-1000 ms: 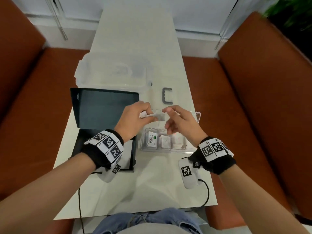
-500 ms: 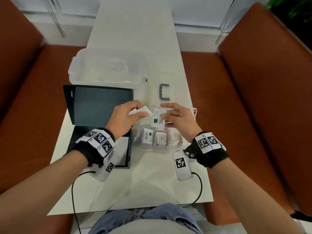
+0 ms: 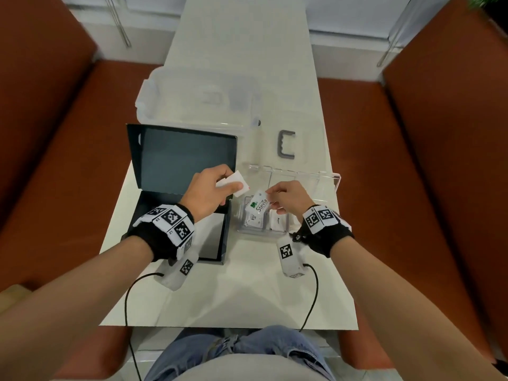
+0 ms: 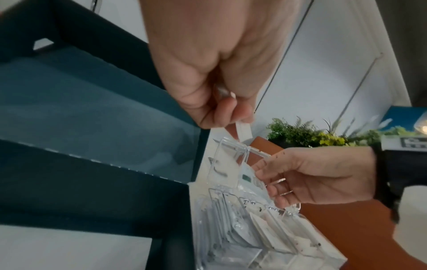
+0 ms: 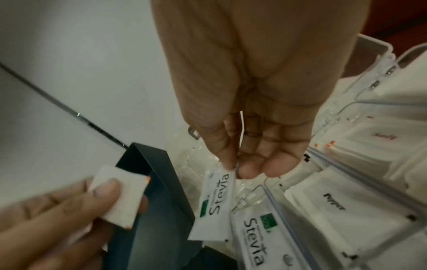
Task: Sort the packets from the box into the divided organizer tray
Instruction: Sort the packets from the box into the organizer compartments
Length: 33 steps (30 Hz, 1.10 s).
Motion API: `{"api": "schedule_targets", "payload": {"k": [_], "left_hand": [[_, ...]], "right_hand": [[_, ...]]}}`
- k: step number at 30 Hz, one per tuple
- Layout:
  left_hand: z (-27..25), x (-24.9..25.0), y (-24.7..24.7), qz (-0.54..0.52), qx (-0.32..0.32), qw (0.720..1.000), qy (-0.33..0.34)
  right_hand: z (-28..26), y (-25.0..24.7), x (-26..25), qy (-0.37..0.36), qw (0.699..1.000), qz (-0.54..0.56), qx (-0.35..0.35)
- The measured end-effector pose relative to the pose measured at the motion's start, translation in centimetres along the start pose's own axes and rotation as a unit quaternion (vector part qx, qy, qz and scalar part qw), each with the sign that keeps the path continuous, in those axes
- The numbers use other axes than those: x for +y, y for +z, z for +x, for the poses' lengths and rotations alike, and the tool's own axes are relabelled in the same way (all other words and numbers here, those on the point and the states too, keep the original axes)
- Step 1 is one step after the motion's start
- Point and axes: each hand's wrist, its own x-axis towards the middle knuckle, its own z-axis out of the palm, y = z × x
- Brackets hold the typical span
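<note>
My right hand pinches a white Stevia packet by its top edge, hanging it over the left compartment of the clear divided organizer tray. Another Stevia packet lies in that compartment, with a pepper packet in the one beside it. My left hand holds several plain white packets with red corner marks, above the gap between tray and box. The dark box stands open at the left, lid raised; a white sheet lies on its floor.
A clear plastic bin stands behind the dark box. A grey U-shaped handle lies on the white table behind the tray. Orange bench seats flank the table. Wrist cables trail to the near edge.
My right hand took the Stevia packet from the left hand's stack and lowered it toward the tray's left compartment. The left hand drew back slightly left, keeping the white packets.
</note>
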Motion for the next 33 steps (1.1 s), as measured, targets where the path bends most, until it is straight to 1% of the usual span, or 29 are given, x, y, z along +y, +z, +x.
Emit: {"api": "schedule_targets", "payload": {"k": [2,5,7,10,13,15,16,17,18,19,20,21,23,25,27,29,31,33], "left_hand": [[-0.1,-0.3,0.1,0.002,-0.002,1.0,-0.018],[-0.2,-0.7,0.6,0.006,-0.011,0.999,-0.03],[-0.3,-0.8,0.8,0.025,-0.027,0.999,-0.029],[-0.2,-1.0,1.1,0.034,-0.067,0.996,-0.047],[-0.1,-0.8,1.7,-0.024,-0.116,0.989,-0.084],[-0.1,-0.3,2.1,-0.062,-0.109,0.988,-0.088],[0.0,-0.1,2.2,-0.077,-0.092,0.989,-0.089],[0.1,0.1,2.1,-0.089,-0.078,0.989,-0.091],[0.3,0.3,2.0,-0.09,-0.073,0.989,-0.091],[0.5,0.4,1.8,-0.069,-0.078,0.991,-0.081],[0.7,0.4,1.6,-0.024,-0.092,0.994,-0.06],[0.8,0.5,1.4,0.033,-0.111,0.993,-0.035],[1.0,0.9,1.2,0.13,-0.149,0.98,0.003],[1.2,1.4,1.3,0.15,-0.164,0.975,0.017],[1.6,1.5,1.2,0.142,-0.136,0.98,0.004],[1.8,1.2,1.0,0.133,-0.103,0.986,-0.01],[1.7,0.8,0.9,0.131,-0.092,0.987,-0.02],[1.4,0.3,0.8,0.132,-0.093,0.987,-0.028]], "right_hand": [[-0.1,0.0,-0.1,-0.007,0.999,0.052,0.01],[-0.2,0.0,-0.2,-0.033,0.998,0.049,0.021],[-0.3,-0.1,-0.3,-0.037,0.997,0.063,0.025],[-0.7,0.0,-0.5,-0.037,0.988,0.144,0.029],[-1.5,0.3,-0.9,-0.039,0.975,0.217,0.021],[-2.0,0.5,-1.2,-0.025,0.968,0.25,-0.012],[-2.2,0.6,-1.3,-0.018,0.969,0.246,-0.034],[-2.4,0.6,-1.5,-0.018,0.975,0.216,-0.051],[-2.4,0.4,-1.6,-0.034,0.987,0.148,-0.053],[-2.3,0.1,-1.7,-0.064,0.995,0.06,-0.039],[-2.2,-0.1,-1.9,-0.101,0.994,-0.022,-0.017],[-2.0,-0.2,-2.1,-0.139,0.988,-0.073,0.001],[-1.7,-0.3,-2.7,-0.197,0.974,-0.112,-0.008],[-1.3,-0.1,-2.9,-0.224,0.964,-0.142,-0.027],[-0.5,-0.2,-2.4,-0.206,0.969,-0.134,-0.006],[0.1,-0.5,-1.3,-0.16,0.981,-0.107,0.023],[0.4,-0.3,0.1,-0.108,0.992,-0.058,0.021],[0.6,0.3,1.1,-0.075,0.997,-0.013,0.017]]}}
